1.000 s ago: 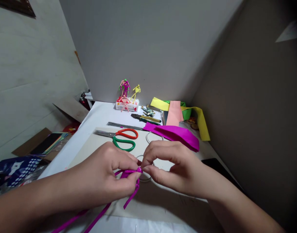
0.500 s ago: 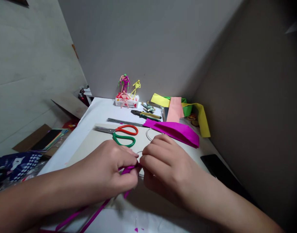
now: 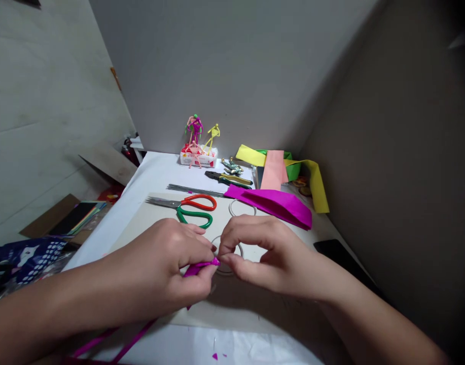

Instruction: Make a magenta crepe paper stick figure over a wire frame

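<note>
My left hand is shut on a twisted magenta crepe-paper strip, pinching it between thumb and fingers. The strip's tip pokes out to the right, and its long tails trail down toward the lower left. My right hand is curved over a thin wire ring, with thumb and forefinger apart at the strip's tip. The ring lies on a pale board, partly hidden by my fingers. Just beyond my hands are green-and-red-handled scissors.
A folded magenta paper and another wire ring lie ahead. Further back are pliers, several wires, coloured paper strips and wire figures on a box. A phone lies right; walls flank the table.
My right hand has opened from its closed position over the strip's tip. The view has tilted slightly, shifting the table up in frame, and small magenta scraps now show near the bottom edge.
</note>
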### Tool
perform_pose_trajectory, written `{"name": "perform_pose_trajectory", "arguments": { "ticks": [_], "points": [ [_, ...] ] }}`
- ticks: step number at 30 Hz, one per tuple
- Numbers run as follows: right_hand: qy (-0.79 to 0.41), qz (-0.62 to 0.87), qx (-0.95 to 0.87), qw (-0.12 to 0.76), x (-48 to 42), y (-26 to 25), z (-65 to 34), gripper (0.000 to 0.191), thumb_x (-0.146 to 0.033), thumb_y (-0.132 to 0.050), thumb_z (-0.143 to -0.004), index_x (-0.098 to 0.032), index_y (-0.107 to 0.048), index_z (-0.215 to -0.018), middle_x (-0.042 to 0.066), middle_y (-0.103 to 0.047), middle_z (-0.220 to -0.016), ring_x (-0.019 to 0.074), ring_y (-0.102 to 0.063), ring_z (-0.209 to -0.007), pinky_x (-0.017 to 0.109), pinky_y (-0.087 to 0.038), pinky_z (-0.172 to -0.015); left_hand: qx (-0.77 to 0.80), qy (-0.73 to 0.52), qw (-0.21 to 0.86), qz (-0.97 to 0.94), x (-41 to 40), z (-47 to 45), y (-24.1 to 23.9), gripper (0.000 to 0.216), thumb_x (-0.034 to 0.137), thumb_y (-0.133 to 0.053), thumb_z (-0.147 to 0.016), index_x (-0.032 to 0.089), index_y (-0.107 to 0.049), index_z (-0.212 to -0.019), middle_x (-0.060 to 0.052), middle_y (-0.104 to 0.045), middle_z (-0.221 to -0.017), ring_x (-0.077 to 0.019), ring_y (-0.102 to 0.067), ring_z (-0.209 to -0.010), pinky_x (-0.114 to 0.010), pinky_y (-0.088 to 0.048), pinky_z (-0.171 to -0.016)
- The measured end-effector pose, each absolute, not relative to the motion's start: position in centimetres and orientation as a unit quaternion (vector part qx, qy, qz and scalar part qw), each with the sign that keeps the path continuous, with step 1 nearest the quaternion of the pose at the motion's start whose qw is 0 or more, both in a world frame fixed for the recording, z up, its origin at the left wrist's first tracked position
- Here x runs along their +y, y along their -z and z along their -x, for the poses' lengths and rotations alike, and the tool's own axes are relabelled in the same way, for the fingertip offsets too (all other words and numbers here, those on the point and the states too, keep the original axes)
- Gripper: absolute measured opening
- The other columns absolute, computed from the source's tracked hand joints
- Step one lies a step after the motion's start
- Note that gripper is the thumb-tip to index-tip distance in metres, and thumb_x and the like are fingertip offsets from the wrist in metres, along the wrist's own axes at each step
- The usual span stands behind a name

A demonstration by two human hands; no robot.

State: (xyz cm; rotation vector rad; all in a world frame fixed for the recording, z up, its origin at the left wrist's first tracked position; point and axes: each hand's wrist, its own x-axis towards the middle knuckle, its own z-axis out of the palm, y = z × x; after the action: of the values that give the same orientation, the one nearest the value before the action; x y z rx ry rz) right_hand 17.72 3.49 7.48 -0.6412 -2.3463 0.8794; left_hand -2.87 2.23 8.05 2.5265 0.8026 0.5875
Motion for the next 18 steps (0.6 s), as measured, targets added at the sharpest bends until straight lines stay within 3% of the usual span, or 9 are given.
{"name": "perform_pose_trajectory", "arguments": {
  "ticks": [5, 13, 18],
  "points": [
    [-0.271, 0.215, -0.902, 0.258, 3.2, -8.0, -18.1, 0.011, -0.01, -0.055, -0.087, -0.01, -0.065, -0.088, 0.005, -0.064, -0.081, 0.0122, -0.055, -0.076, 0.026, -0.043, -0.074, 0.311, -0.182, 0.214, -0.908, 1.9, 3.0, -8.0, 0.025, 0.007, -0.049, -0.075, 0.018, -0.048, -0.053, 0.005, -0.048, -0.048, -0.0094, -0.044, -0.049, -0.024, -0.036, -0.058],
    [0.001, 0.231, -0.943, 0.238, 1.7, -8.1, -16.5, 0.028, -0.007, -0.041, -0.089, -0.01, -0.063, -0.073, 0.007, -0.058, -0.071, 0.015, -0.043, -0.064, 0.038, -0.039, -0.075, 0.35, -0.142, 0.214, -0.901, 2.2, 3.4, -7.1, 0.023, 0.007, -0.049, -0.072, 0.017, -0.04, -0.054, 0.004, -0.045, -0.052, -0.0082, -0.04, -0.05, -0.025, -0.026, -0.05],
    [-0.127, 0.232, -0.927, 0.265, 2.3, -7.9, -16.6, 0.011, -0.013, -0.052, -0.083, -0.013, -0.061, -0.077, 0.005, -0.06, -0.074, 0.0154, -0.049, -0.068, 0.031, -0.04, -0.071, 0.332, -0.133, 0.229, -0.905, 2.0, 3.5, -7.4, 0.025, 0.01, -0.05, -0.078, 0.017, -0.041, -0.055, 0.005, -0.044, -0.052, -0.008, -0.041, -0.05, -0.025, -0.027, -0.05]
  ]
}}
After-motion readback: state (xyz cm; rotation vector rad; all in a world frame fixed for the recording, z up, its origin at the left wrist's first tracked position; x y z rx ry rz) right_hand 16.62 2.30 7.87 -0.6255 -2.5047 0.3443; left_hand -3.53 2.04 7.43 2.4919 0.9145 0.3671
